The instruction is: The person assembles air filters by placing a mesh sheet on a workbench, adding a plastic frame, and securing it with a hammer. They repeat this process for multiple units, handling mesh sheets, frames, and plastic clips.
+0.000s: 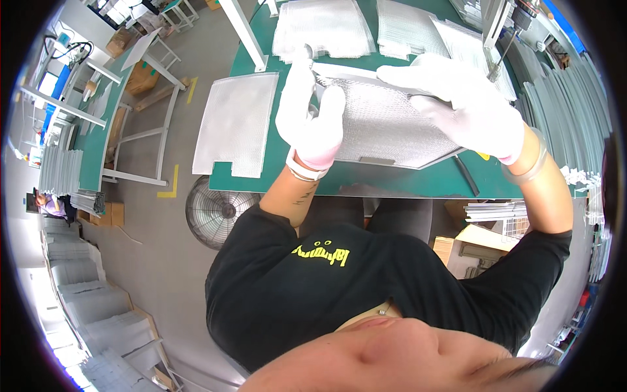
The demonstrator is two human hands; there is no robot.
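Note:
A silver mesh panel with a thin frame is tilted up over the green table in front of me. My left hand, in a white glove, grips the panel's left edge, thumb on the near side. My right hand, also gloved, pinches its upper right edge between fingers and thumb. A small rectangular piece shows at the panel's near edge. Beside my left hand lies a mesh sheet with a notched corner. A dark, thin bar rests on the table below my right hand.
Stacks of mesh sheets and more sheets lie at the back of the green table. A hanging tool is at the back right. Many strips stand at right. A floor fan stands left, cartons below.

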